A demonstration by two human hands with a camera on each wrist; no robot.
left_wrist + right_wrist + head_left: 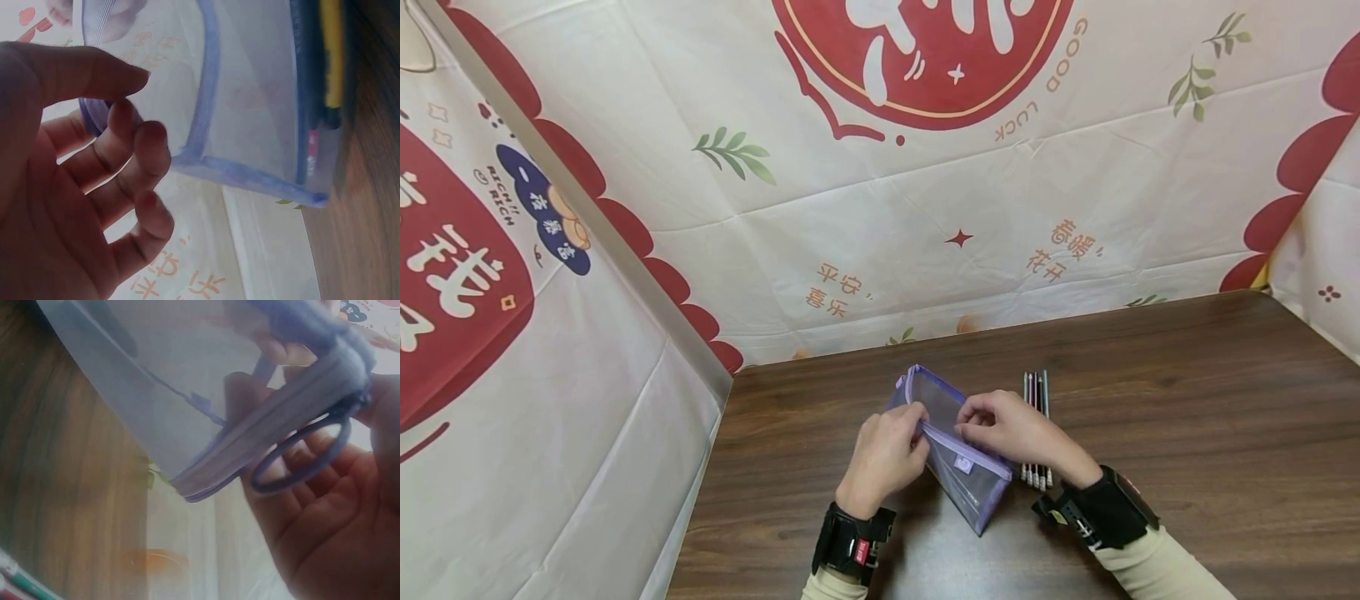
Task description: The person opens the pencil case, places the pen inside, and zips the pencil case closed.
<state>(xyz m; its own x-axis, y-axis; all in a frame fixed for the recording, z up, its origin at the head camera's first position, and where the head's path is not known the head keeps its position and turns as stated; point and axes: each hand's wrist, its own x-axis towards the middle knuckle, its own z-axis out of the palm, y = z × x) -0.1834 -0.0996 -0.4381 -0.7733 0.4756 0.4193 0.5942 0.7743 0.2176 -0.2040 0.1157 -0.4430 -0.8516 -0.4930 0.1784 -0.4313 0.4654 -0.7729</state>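
A see-through pencil pouch (953, 487) with purple edging stands tilted over the table between both hands. Its upper edge is pinched between thumb and fingers of my left hand (883, 454). On the other side, my right hand (1017, 427) grips the zipper edge with bent fingers, part of them seen through the mesh. A purple ring pull (275, 489) hangs from the zipper there. Through the mesh in the left wrist view, a yellow pen (332, 56) and a dark pen (310, 69) lie along the pouch's far edge.
Several slim pencils (1037, 477) lie side by side on the brown wooden table (1187, 400), partly hidden by the right hand. A printed white cloth (895, 225) hangs behind the table, and another cloth (610, 433) hangs at the left.
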